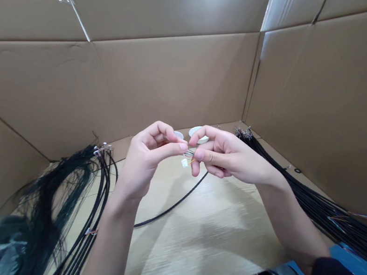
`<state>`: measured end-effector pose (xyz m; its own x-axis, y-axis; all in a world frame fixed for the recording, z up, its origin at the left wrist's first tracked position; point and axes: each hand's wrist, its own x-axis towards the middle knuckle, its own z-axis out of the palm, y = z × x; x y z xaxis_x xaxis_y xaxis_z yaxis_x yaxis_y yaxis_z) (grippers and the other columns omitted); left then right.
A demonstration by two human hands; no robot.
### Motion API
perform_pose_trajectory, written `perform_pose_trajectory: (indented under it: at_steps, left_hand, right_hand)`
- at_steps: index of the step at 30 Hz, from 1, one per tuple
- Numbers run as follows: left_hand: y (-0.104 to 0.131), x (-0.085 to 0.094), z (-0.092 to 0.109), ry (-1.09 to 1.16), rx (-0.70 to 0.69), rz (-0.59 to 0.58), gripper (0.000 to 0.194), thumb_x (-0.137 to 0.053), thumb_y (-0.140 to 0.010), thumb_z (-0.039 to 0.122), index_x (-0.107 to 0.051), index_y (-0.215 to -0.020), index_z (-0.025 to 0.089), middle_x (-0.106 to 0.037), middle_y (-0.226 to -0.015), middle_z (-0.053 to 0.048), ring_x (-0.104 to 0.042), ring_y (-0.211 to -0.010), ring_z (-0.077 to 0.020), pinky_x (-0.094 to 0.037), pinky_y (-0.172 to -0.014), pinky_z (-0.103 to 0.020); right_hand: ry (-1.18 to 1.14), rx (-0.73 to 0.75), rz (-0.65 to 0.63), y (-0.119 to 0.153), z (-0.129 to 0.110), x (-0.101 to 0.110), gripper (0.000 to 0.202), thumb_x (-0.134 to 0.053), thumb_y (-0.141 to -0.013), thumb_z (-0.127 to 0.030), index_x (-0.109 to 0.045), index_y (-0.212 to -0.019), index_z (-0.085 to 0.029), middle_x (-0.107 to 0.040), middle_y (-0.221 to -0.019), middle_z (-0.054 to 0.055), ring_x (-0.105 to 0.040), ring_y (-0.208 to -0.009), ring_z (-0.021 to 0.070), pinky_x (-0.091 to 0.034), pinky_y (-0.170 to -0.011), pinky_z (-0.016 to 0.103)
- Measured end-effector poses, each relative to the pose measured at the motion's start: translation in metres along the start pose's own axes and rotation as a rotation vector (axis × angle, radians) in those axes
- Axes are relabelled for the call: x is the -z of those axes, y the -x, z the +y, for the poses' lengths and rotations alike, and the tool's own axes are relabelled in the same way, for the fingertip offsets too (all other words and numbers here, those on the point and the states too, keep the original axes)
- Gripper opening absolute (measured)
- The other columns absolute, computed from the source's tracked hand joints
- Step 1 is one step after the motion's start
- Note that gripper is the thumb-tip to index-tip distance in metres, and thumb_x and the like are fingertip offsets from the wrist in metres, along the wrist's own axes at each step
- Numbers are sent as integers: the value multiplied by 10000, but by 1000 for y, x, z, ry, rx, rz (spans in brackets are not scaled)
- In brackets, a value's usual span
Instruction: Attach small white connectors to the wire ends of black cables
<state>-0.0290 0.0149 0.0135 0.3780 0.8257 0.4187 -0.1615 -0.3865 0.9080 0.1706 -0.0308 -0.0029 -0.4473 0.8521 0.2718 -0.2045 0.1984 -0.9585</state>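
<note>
My left hand (153,154) and my right hand (227,153) meet above the middle of the table. Between them run several thin coloured wires (189,153) at the end of a black cable (177,202). Thumb and forefinger of the left hand pinch the wire tips. The right hand's thumb and fingers are closed around the wires further along. A small white connector (184,162) hangs from an orange-yellow wire just below the left fingertips. The cable curves from beneath the right hand down to the left, behind the left forearm.
Bundled black cables (105,179) with white connectors lie on the left, beside loose dark strands (61,192) and plastic wrapping (3,264). More black cables (296,193) line the right side. Two white round objects (195,130) sit behind the hands. Cardboard walls (176,77) enclose the table (202,243).
</note>
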Motion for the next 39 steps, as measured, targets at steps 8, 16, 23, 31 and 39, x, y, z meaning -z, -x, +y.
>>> perform_pose_trajectory:
  at_steps: [8, 16, 23, 31, 39]
  left_hand:
    - [-6, 4, -6, 194, 122, -71, 209, -774, -707, 92, -614, -697, 227, -727, -733, 3, -666, -679, -163, -543, -648, -307]
    - [-13, 0, -22, 337, 205, -110, 230, -770, -736, 187, -549, -704, 237, -720, -751, -3, -646, -607, -163, -550, -608, -331]
    - [3, -11, -11, -408, -495, 248, 199, -845, -790, 176, -666, -786, 261, -778, -794, 11, -729, -759, -203, -574, -735, -375]
    - [-2, -5, -32, -929, -1368, 256, 290, -844, -795, 108, -703, -827, 360, -815, -835, 117, -656, -629, -178, -483, -703, -423]
    - [9, -37, -35, -602, -766, 602, 200, -831, -878, 212, -660, -815, 293, -796, -829, 47, -716, -757, -214, -532, -825, -475]
  right_hand:
    - [-12, 52, 36, -2, -3, 1, 268, -839, -930, -310, -603, -981, -196, -765, -805, 24, -412, -493, 47, -284, -428, 189]
    - [-46, 142, 78, -6, 3, 2, 170, -685, -1047, -325, -587, -983, -202, -770, -837, 19, -432, -418, 33, -244, -362, 185]
    - [-12, 81, 120, -9, 7, 2, 238, -711, -1024, -403, -584, -995, -203, -762, -831, 17, -443, -424, 37, -261, -371, 183]
    - [-134, 56, 193, -12, 3, 0, 286, -806, -931, -394, -599, -915, -197, -559, -642, -81, -385, -403, 37, -176, -347, 177]
    - [-188, 80, 227, -9, 0, 1, 272, -763, -961, -415, -589, -942, -207, -719, -843, -2, -403, -455, 41, -182, -366, 183]
